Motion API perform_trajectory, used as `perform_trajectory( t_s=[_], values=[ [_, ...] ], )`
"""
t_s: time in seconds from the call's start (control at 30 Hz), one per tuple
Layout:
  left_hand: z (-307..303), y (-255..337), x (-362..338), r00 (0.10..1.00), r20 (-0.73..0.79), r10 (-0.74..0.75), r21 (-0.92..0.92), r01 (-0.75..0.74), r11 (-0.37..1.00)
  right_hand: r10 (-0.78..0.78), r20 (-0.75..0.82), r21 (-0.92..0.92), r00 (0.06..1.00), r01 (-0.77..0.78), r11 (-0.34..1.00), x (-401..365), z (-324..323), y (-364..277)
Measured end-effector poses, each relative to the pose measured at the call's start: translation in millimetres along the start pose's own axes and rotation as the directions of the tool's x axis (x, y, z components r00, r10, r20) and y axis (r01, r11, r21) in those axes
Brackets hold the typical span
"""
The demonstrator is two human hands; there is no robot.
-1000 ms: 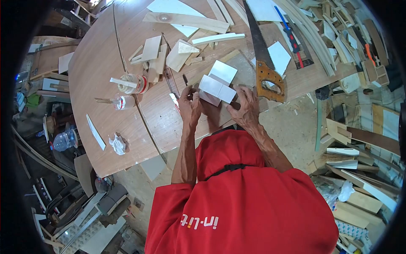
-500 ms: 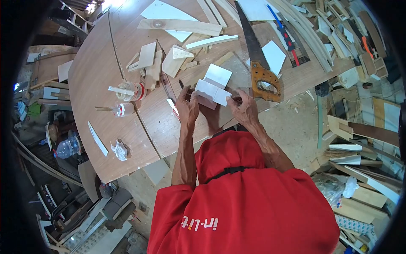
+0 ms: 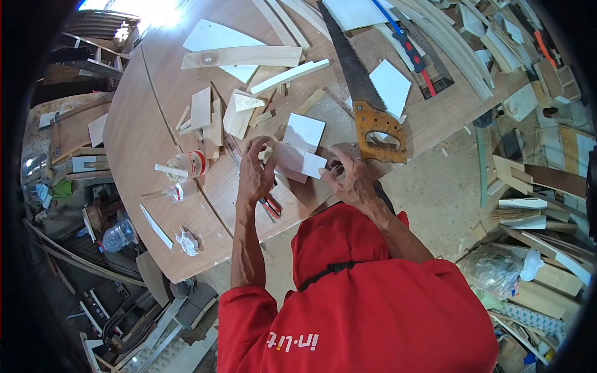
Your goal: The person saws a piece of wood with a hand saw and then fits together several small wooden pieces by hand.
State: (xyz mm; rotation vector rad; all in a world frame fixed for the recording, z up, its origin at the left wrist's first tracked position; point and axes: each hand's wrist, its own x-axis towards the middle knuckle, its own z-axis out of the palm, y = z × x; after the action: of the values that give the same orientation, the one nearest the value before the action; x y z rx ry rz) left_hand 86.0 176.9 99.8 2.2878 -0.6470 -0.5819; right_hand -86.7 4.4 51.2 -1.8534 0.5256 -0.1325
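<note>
My left hand point(image 3: 256, 171) is at the left side of a small assembly of white boards, its thumb and fingers apart in a curve. A pale spot shows between them; I cannot make out what it is. The fingertips of my right hand point(image 3: 349, 177) pinch near the corner of a small white piece point(image 3: 314, 165) at the assembly's right end. Left of that piece lies a shaded white panel point(image 3: 290, 156). A square white board point(image 3: 304, 131) extends behind the panel. Beside my left wrist lies a red-and-black tool point(image 3: 271, 207).
A handsaw point(image 3: 379, 133) with a wooden handle lies right of the boards. Wood offcuts point(image 3: 242, 57) spread across the table behind. On the left stand a jar point(image 3: 191, 163) and a smaller container point(image 3: 174, 192), with crumpled white material point(image 3: 188, 241) nearer the edge.
The camera view has shifted. My left hand has drawn back from the panel's left edge and its fingers have spread. My right hand stays at the right end.
</note>
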Motion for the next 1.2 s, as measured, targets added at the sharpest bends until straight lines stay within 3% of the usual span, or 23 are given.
perform_trajectory(
  t_s=[0.03,0.1,0.3,0.37,0.5,0.57,0.77,0.87,0.93,1.03,1.2],
  values=[
    [-2,5,2,1.0,0.009,-0.005,0.006,0.005,1.0,-0.013,0.013,0.014,1.0,0.013,1.0,0,0,2],
    [-3,13,5,0.994,0.038,0.101,0.185,-0.106,0.977,-0.03,0.015,0.006,0.999,0.03,1.0,-1,0,7],
    [-6,23,22,0.995,0.095,0.044,0.218,-0.064,0.974,-0.094,0.018,-0.004,0.995,0.094,0.996,3,-1,13],
    [-6,19,25,0.987,0.138,0.084,0.224,-0.114,0.968,-0.1,0.028,-0.001,0.995,0.1,0.995,3,-2,14],
    [-4,22,24,0.99,0.143,0.016,0.216,-0.047,0.975,-0.09,0.023,0.026,0.996,0.09,0.996,5,-4,10],
    [-1,19,21,0.985,0.13,-0.113,0.107,0.099,0.989,-0.08,0.032,0.024,0.996,0.079,0.997,5,-6,11],
    [5,4,7,0.985,0.063,-0.162,-0.05,0.165,0.985,-0.077,0.041,0.032,0.996,0.075,0.997,7,-6,9],
    [9,-2,1,0.987,0.022,-0.157,-0.095,0.158,0.983,-0.106,0.026,0.032,0.994,0.105,0.994,10,-6,6],
    [11,-5,-1,0.985,-0.003,-0.173,-0.136,0.171,0.976,-0.018,0.056,0.078,0.998,0.013,0.997,11,-6,7],
    [16,-3,-1,0.98,-0.05,-0.192,-0.192,0.179,0.965,-0.02,0.058,0.054,0.998,0.017,0.998,9,-6,8],
    [21,-15,-3,0.982,-0.073,-0.173,-0.259,0.148,0.954,-0.135,0.081,-0.07,0.988,0.141,0.988,5,-5,2]
  ],
)
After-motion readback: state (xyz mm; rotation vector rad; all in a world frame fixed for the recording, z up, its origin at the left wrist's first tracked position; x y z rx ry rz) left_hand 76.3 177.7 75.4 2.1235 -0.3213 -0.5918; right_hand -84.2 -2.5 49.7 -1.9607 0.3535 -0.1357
